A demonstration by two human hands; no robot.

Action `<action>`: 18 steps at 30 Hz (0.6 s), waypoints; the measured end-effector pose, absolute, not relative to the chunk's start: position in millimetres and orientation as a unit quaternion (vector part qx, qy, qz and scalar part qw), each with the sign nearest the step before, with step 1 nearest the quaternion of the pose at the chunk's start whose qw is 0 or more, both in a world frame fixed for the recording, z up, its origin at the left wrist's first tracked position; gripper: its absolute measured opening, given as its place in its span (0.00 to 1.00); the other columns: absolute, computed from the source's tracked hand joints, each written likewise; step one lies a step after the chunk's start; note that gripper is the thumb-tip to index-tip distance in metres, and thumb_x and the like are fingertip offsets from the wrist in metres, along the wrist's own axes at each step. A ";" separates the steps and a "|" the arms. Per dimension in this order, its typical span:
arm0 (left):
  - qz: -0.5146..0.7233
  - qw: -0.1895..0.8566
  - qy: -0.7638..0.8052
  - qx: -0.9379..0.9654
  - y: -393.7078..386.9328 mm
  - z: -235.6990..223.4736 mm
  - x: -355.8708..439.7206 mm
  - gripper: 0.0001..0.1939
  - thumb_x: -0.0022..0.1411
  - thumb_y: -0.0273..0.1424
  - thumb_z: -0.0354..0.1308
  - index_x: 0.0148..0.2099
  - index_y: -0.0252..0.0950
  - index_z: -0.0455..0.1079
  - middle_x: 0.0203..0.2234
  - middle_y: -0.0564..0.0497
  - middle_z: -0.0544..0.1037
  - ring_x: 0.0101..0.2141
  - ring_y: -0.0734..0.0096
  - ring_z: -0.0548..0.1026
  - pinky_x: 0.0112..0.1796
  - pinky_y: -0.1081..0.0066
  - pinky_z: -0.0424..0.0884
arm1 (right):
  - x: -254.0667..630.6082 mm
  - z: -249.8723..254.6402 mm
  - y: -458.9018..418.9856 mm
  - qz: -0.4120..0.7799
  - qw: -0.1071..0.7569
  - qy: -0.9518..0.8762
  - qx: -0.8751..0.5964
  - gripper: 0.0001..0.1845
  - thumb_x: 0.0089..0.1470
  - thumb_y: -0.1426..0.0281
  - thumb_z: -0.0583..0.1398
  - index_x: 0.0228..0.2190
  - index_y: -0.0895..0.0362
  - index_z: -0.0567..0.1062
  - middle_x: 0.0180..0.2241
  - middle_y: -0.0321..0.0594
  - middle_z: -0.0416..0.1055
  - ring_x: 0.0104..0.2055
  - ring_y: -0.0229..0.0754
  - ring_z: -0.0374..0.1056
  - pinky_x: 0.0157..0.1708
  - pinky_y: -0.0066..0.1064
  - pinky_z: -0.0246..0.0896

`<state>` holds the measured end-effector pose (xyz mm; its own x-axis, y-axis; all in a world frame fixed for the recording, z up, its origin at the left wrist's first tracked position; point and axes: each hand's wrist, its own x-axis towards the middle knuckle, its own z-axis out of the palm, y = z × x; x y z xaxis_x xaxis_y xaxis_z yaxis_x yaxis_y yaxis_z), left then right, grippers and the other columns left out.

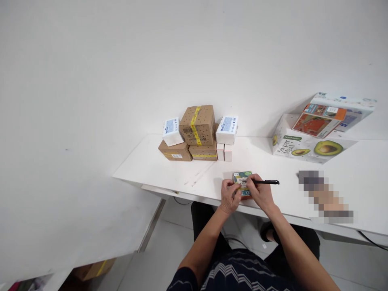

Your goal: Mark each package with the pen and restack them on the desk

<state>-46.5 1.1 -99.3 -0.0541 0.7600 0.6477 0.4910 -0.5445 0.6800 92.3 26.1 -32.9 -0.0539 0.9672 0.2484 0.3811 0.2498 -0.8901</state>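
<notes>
Box (245, 174), small, green and printed, near the front edge of the white table (163, 173), its left side steadied by the left hand (229, 196), fingers bent against it. Right hand (261, 191) at the box's right side, grasping a black pen (268, 182), shaft pointing right. Toward the back edge, left of centre: stacked brown cartons (197, 125) flanked by white packs (227, 129); toward the back right, an avocado-printed carton (309, 146) bearing an orange box (318, 121).

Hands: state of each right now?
Left hand: closed on the small green box, steadying it on the table.
Right hand: closed on a black pen, at the box's top.
</notes>
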 end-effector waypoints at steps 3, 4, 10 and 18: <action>0.556 0.124 0.467 0.676 0.7 -99.3 -46.8 0.13 0.63 0.35 0.49 0.44 0.36 0.72 0.37 0.47 0.62 0.39 0.65 0.66 0.40 0.62 0.69 | 92.4 -31.8 25.8 0.316 0.438 -0.662 -0.520 0.11 0.55 0.63 0.53 0.25 0.54 0.65 0.18 0.30 0.59 0.20 0.36 0.55 0.22 0.29 0.53; 0.554 0.125 0.469 0.676 0.7 -99.2 -46.9 0.13 0.63 0.35 0.49 0.44 0.36 0.72 0.37 0.47 0.62 0.39 0.65 0.66 0.40 0.62 0.70 | 92.5 -31.2 25.8 0.313 0.434 -0.665 -0.521 0.11 0.56 0.63 0.53 0.25 0.54 0.65 0.18 0.30 0.58 0.20 0.36 0.55 0.22 0.29 0.53; 0.550 0.125 0.473 0.677 0.7 -99.3 -47.3 0.14 0.64 0.36 0.49 0.43 0.36 0.72 0.36 0.47 0.63 0.39 0.65 0.67 0.40 0.62 0.70 | 92.7 -32.0 28.1 0.295 0.415 -0.685 -0.521 0.08 0.55 0.65 0.52 0.26 0.53 0.66 0.18 0.30 0.60 0.20 0.36 0.55 0.23 0.30 0.52; 0.549 0.123 0.476 0.676 0.7 -99.5 -47.4 0.13 0.63 0.35 0.49 0.42 0.35 0.72 0.36 0.47 0.62 0.39 0.65 0.66 0.40 0.61 0.70 | 92.6 -34.7 29.3 0.290 0.410 -0.692 -0.519 0.08 0.55 0.65 0.52 0.26 0.53 0.66 0.19 0.31 0.62 0.21 0.37 0.57 0.24 0.29 0.53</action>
